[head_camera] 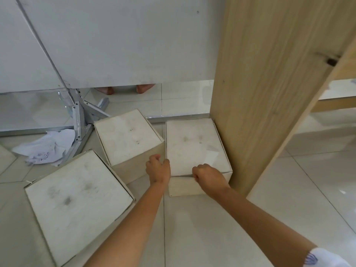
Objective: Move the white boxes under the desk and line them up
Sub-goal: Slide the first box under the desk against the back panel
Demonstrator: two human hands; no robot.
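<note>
White boxes (194, 149) closed, contents hidden, left hand (158, 168) and right hand (209, 177) fingers curled on right one

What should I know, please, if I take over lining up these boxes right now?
Left hand rests on the left near edge of the right box; right hand, curled, presses its front edge. Neither has a full grip.
That box sits against the wooden desk panel, squared up.
The middle box is skewed, close beside it.
The near-left box stands further out, angled.
Left: straighten those two into line.
</note>
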